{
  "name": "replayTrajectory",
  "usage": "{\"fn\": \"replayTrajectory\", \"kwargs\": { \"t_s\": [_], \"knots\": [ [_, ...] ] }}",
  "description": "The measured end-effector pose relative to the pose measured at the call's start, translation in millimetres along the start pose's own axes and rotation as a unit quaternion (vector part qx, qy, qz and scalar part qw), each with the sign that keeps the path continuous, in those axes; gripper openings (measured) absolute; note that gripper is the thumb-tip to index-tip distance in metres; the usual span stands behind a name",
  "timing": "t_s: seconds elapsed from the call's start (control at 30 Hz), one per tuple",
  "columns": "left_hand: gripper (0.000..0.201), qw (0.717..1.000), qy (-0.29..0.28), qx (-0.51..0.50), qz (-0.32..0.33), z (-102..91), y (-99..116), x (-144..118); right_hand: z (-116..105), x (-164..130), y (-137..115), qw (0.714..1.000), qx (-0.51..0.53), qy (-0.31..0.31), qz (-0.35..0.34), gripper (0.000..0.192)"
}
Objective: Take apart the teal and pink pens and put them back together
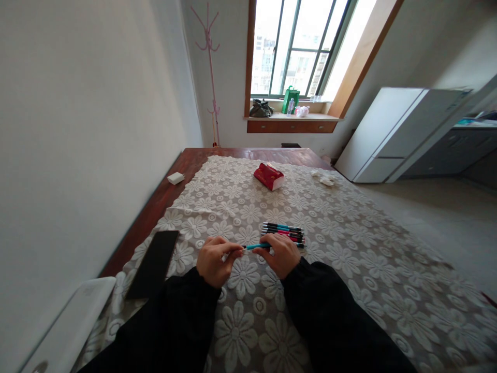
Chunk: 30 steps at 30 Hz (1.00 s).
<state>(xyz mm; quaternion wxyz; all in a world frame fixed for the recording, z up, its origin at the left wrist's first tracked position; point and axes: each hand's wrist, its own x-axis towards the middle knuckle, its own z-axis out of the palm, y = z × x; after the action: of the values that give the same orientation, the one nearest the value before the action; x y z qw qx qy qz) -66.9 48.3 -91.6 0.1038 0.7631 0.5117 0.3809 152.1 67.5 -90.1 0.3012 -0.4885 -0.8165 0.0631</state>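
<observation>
Both of my hands hold one blue pen (257, 246) level above the table. My left hand (215, 260) pinches its left tip between fingers and thumb. My right hand (280, 255) grips the other end. Just beyond my right hand, several pens (284, 232) in blue, pink and black lie side by side on the flowered lace tablecloth (330, 269). My sleeves are black.
A black phone (153, 263) lies at the left on the cloth, a white device (66, 326) nearer the corner. Farther off are a red tissue pack (268, 176), crumpled white paper (325, 178) and a small white box (176, 178). A wall runs along the left.
</observation>
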Motion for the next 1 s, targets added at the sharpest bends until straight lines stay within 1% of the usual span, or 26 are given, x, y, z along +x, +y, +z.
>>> {"fn": "replayTrajectory", "kwargs": {
  "t_s": [0.07,0.23,0.37,0.43,0.53,0.7,0.8,0.93,1.0],
  "knots": [
    [0.008,1.000,-0.002,-0.005,0.005,-0.4,0.9,0.5,-0.7,0.8,1.0,1.000,0.002,-0.006,-0.004,0.028],
    [0.008,1.000,-0.012,-0.008,0.013,-0.4,1.8,1.2,-0.6,2.2,3.7,0.998,0.014,-0.021,-0.054,0.028],
    [0.008,1.000,-0.014,0.013,0.014,-1.5,2.2,1.0,-1.2,2.6,3.8,0.996,0.022,-0.032,-0.086,0.031],
    [0.008,1.000,-0.007,0.023,0.010,-2.6,3.3,1.0,-1.4,2.5,2.9,0.995,0.028,-0.036,-0.091,0.032],
    [0.006,1.000,0.003,0.025,0.001,-4.1,5.3,1.4,-1.2,2.1,1.5,0.996,0.034,-0.036,-0.080,0.031],
    [0.006,1.000,0.001,0.009,-0.006,-4.1,6.3,2.2,-1.0,1.7,2.0,0.998,0.019,-0.016,-0.065,0.032],
    [0.006,1.000,-0.003,0.010,0.006,-3.4,5.2,1.9,-1.7,1.7,3.7,0.996,0.024,-0.024,-0.086,0.034],
    [0.008,0.998,-0.016,0.045,0.031,-3.2,3.4,1.2,-3.0,2.4,5.6,0.991,0.023,-0.042,-0.126,0.037],
    [0.009,0.998,-0.023,0.054,0.038,-3.6,3.3,1.3,-3.5,2.9,6.1,0.990,0.022,-0.044,-0.134,0.037]
  ]
}}
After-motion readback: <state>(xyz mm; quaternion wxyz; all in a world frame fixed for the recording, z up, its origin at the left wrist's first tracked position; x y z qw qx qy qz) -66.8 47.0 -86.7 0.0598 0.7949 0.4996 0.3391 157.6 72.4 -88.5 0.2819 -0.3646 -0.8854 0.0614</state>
